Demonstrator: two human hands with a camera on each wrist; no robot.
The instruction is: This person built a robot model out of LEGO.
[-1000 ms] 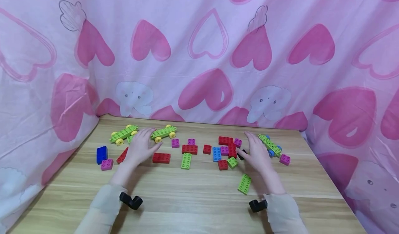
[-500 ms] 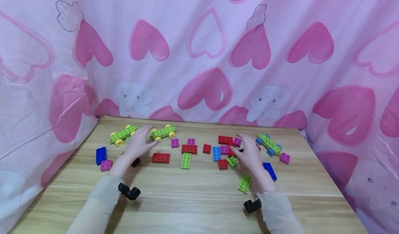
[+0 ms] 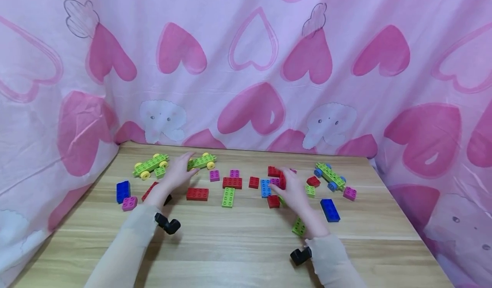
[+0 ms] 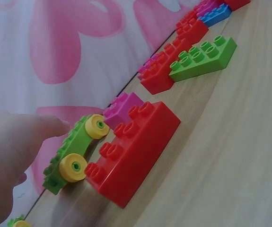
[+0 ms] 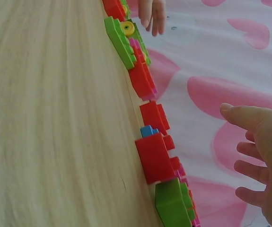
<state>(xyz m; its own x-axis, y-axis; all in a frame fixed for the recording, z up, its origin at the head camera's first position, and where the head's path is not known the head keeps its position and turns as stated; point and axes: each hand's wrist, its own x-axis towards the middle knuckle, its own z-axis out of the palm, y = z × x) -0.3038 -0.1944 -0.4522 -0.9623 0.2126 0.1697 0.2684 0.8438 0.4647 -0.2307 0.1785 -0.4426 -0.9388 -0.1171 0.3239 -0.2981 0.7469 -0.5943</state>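
left hand (image 3: 177,175) and right hand (image 3: 291,190) hovering loose-fingered, covering part of what lies beneath

the left hand is reaching over the table (image 3: 230,249) beside a green wheeled base (image 3: 203,161) with yellow wheels, and is hiding its near end in the head view. its thumb is standing apart from its fingers. the left wrist view is showing one digit pointing toward that base, the rest of the hand running off the edge; whether skin is touching plastic, i cannot tell. a red eight-stud brick (image 3: 197,194) is lying just beside, on the near side. the left forearm is covering part of a slanting red brick (image 3: 149,191), and a dark piece (image 3: 168,199) is peeking out from behind the wrist (too little of it is showing to name).

the right hand is hanging over the right-hand cluster, its thumb and fingers spreading apart in the right wrist view, where the picture edge is cutting it off. an upright red brick (image 3: 282,180) is half disappearing behind its fingers, and only a sliver of a green brick (image 3: 282,200) is showing below the thumb. a light-blue brick (image 3: 265,188) and a square red brick (image 3: 273,201) are sitting in plainer sight, near the thumb. a longer green brick (image 3: 298,227) is lying partly behind the right forearm. farther right, a green base with blue wheels (image 3: 330,177) is resting in full view.
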